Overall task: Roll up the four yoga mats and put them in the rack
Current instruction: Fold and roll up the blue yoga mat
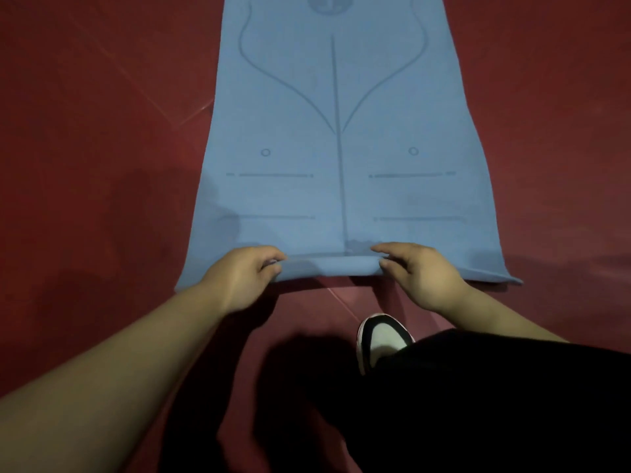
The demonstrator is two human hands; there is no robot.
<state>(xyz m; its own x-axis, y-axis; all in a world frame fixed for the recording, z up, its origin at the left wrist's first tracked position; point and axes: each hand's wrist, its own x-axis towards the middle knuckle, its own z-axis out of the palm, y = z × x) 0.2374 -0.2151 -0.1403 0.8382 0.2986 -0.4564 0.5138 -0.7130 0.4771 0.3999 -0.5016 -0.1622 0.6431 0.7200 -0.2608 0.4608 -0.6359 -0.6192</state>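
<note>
A blue yoga mat (338, 158) with printed guide lines lies flat on the red floor and stretches away from me. Its near end is turned over into a small first fold. My left hand (246, 274) grips that folded edge left of the centre line, fingers curled round it. My right hand (420, 271) grips the same edge on the right, thumb under and fingers over. The mat's near right corner (505, 278) lies flat past my right hand. No other mat and no rack are in view.
Red tiled floor (102, 148) surrounds the mat on both sides. My black-trousered leg (478, 404) and a black-and-white shoe (382, 339) stand just behind the mat's near edge.
</note>
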